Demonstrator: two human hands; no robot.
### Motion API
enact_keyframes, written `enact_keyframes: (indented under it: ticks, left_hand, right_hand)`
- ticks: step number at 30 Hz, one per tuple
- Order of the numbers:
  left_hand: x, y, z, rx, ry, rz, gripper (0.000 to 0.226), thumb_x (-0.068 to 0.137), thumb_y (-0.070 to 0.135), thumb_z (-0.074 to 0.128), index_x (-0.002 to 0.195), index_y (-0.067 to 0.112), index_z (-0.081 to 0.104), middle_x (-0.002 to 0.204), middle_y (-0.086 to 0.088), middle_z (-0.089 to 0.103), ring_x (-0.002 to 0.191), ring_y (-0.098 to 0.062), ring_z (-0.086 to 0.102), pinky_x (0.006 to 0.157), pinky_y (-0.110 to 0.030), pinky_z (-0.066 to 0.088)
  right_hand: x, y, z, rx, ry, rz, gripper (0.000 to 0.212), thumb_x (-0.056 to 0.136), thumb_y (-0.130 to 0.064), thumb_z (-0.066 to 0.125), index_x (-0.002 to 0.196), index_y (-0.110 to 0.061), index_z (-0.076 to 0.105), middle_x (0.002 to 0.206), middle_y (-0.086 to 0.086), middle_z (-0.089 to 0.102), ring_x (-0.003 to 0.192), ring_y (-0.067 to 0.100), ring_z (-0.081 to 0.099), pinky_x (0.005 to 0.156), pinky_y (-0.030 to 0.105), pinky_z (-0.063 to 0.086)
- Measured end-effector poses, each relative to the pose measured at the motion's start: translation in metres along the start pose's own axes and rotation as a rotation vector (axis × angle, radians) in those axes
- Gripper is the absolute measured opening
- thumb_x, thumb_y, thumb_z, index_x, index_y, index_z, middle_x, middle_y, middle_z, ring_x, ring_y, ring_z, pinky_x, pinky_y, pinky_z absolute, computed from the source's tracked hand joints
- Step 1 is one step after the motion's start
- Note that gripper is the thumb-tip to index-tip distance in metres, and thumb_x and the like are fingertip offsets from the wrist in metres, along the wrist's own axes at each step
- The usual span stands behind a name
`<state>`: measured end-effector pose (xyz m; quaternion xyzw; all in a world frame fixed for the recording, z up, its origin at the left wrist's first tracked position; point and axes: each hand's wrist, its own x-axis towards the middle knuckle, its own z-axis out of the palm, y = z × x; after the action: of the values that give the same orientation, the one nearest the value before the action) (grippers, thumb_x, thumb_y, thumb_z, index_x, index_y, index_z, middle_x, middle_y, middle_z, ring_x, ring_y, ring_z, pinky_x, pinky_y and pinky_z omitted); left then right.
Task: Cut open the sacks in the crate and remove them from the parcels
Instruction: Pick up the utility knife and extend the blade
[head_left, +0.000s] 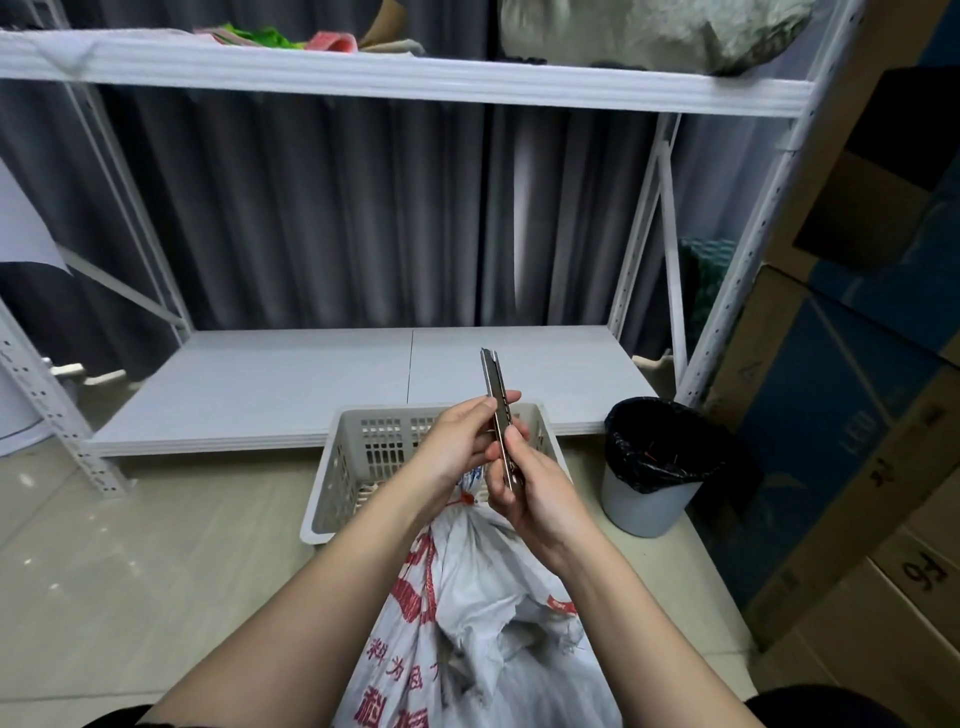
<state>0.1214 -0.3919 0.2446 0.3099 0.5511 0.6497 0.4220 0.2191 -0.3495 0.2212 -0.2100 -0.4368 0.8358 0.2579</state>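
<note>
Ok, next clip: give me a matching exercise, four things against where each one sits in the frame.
Things:
1. slim metal utility knife
2. white woven sack with red print
3. pale plastic slotted crate
4. grey bin with black liner

Places:
A. on the floor, right of the crate
B. held upright in both hands
C. on the floor before the low shelf
D. nearest the camera, its tied neck in the crate

Pairs: 1-B, 2-D, 3-C, 4-A

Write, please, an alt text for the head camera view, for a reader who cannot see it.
Both hands, left and right, hold a metal utility knife upright above a white woven sack with red print, its neck tied. The sack leans against a pale plastic crate on the floor, before a white shelf rack; a black-lined bin stands to the right.
</note>
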Motion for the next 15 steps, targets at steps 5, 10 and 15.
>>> enact_keyframes:
  ticks: [5, 10, 15]
  left_hand:
    - [-0.006, 0.005, 0.001, 0.052, -0.033, -0.018, 0.03, 0.103, 0.019, 0.034, 0.11, 0.017, 0.062, 0.092, -0.007, 0.069, 0.084, -0.013, 0.063, 0.06, -0.011, 0.048]
    - [-0.007, 0.003, 0.002, 0.059, -0.084, -0.073, 0.04, 0.103, 0.032, 0.03, 0.112, 0.013, 0.063, 0.096, -0.006, 0.075, 0.051, -0.013, 0.055, 0.051, -0.017, 0.048]
    - [-0.005, -0.004, 0.003, -0.307, -0.038, -0.064, 0.033, 0.102, 0.029, 0.033, 0.115, 0.014, 0.06, 0.08, -0.007, 0.073, 0.079, -0.017, 0.072, 0.071, -0.025, 0.057]
  right_hand:
    - [0.001, 0.001, 0.001, -0.138, 0.101, 0.048, 0.042, 0.096, -0.049, 0.041, 0.068, -0.019, 0.047, 0.036, -0.005, 0.033, 0.032, 0.004, 0.026, 0.038, 0.018, 0.018]
    - [-0.003, 0.005, 0.003, -0.164, 0.093, 0.043, 0.058, 0.085, -0.064, 0.041, 0.052, -0.016, 0.045, 0.033, -0.004, 0.027, 0.03, 0.007, 0.021, 0.04, 0.02, 0.011]
    - [-0.007, 0.005, 0.0, -0.034, -0.046, 0.014, 0.036, 0.095, -0.039, 0.043, 0.101, -0.009, 0.062, 0.047, 0.0, 0.048, 0.029, 0.005, 0.03, 0.031, 0.016, 0.019]
